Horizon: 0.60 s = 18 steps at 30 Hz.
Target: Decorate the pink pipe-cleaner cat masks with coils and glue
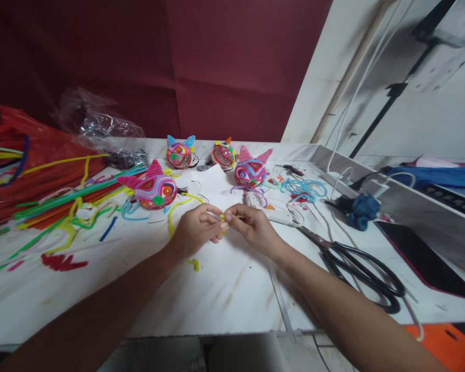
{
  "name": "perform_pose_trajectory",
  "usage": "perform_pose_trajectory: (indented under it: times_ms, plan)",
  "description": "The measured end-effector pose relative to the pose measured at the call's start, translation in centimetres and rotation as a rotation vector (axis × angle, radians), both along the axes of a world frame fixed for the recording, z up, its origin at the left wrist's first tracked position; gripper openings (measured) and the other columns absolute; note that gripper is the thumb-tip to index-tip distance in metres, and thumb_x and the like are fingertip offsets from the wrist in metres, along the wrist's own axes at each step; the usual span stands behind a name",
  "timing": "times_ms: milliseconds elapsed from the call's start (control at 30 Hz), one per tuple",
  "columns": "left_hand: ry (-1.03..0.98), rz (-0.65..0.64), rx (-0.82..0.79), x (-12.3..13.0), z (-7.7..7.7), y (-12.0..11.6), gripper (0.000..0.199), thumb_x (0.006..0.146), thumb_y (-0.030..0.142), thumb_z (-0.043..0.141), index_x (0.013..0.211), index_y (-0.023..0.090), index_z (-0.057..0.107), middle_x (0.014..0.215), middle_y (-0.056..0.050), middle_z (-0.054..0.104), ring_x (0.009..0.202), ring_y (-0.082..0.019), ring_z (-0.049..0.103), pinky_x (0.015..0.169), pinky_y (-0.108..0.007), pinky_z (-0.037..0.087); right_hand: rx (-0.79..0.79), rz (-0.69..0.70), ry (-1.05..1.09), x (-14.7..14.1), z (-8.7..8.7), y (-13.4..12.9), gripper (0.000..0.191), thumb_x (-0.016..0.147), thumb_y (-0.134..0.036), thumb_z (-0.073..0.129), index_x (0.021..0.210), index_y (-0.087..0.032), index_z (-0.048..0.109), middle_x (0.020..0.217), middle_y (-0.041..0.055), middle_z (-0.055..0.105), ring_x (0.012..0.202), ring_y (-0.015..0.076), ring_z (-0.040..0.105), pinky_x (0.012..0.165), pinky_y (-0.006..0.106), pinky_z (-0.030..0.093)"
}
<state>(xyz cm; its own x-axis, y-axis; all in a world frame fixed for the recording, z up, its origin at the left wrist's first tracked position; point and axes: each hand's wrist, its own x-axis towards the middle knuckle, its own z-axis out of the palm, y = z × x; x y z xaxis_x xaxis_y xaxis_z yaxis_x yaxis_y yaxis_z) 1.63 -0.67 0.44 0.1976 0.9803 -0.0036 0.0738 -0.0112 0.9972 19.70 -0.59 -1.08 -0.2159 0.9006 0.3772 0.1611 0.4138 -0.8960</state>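
Near right hand [258, 227], scissors [327, 245], pink-eared ball [251, 174], blue strands [304, 189]

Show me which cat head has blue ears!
The back-left head; both front heads have pink ears, and the back-right head shows an orange one.

A fuzzy, matt yellow strand [223, 217] sits between left grip [201, 225] and right grip [253, 227]; beneath them, a smooth, faintly shiny tabletop [217, 305]. Right of the right grip, scissors [326, 246] show dull metal blades and glossy black handles. Far left of the left grip, crinkled red plastic [54, 144]; beyond both, a matt, creased backdrop [232, 67].
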Motion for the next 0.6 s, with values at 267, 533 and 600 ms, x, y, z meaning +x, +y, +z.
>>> perform_pose_trajectory:
  times_ms: [267, 533, 600]
  plan:
    - [0.036, 0.016, 0.039, 0.05, 0.09, -0.07, 0.021, 0.06, 0.039, 0.076, 0.067, 0.021, 0.071, 0.049, 0.001, 0.065, 0.045, -0.015, 0.062, 0.049, -0.026, 0.055, -0.185, 0.075, 0.15, -0.2, 0.42, 0.16, 0.035, 0.076, -0.053, 0.087, 0.071, -0.022, 0.069, 0.061, -0.0041, 0.062, 0.058, 0.0136, 0.054, 0.057, 0.027, 0.045]
    - [0.088, 0.077, 0.179, -0.05, -0.4, 0.06, 0.019, 0.062, 0.039, 0.074, 0.07, 0.021, 0.074, 0.048, 0.003, 0.065, 0.045, -0.014, 0.061, 0.048, -0.025, 0.052, -0.454, 0.148, 0.376, -0.41, 0.77, -0.02, 0.031, 0.065, -0.038, 0.094, 0.068, -0.019, 0.07, 0.063, -0.0026, 0.07, 0.054, 0.01, 0.057, 0.057, 0.024, 0.05]
    - [0.092, 0.072, 0.173, -0.03, -0.32, 0.01, 0.019, 0.062, 0.039, 0.074, 0.07, 0.022, 0.073, 0.049, 0.003, 0.064, 0.045, -0.015, 0.061, 0.047, -0.025, 0.052, -0.431, 0.158, 0.346, -0.16, 0.69, 0.15, 0.028, 0.066, -0.037, 0.093, 0.07, -0.02, 0.071, 0.065, -0.0023, 0.071, 0.056, 0.0103, 0.058, 0.059, 0.024, 0.05]
